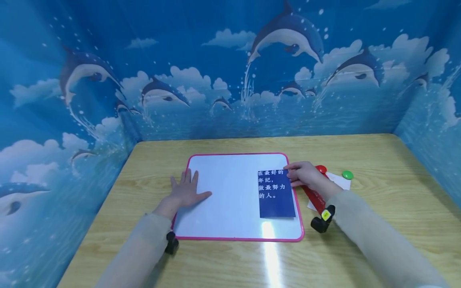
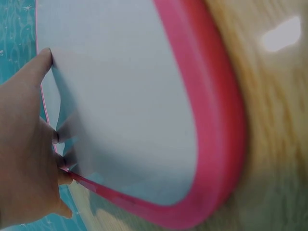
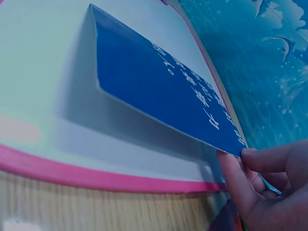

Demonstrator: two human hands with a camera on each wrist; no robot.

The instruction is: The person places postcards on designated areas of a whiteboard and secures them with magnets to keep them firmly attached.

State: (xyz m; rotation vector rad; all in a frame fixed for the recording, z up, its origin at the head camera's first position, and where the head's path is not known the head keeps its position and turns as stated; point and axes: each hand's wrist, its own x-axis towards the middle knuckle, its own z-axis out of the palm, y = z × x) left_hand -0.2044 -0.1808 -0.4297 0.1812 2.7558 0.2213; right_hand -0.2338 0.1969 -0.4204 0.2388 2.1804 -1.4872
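A whiteboard with a pink rim lies flat on the wooden table. My left hand rests with fingers spread on its left edge, and the left wrist view shows the same hand beside the pink rim. Between thumb and fingers, my right hand pinches the upper right corner of a dark blue card with white Chinese writing. In the right wrist view this card is tilted above the board, casting a shadow on it, while the right hand grips its corner.
Right of the board, partly under my right forearm, lie a red item with lettering and a white paper. A red round piece and a green one are near them. A blue dolphin-print curtain surrounds the table.
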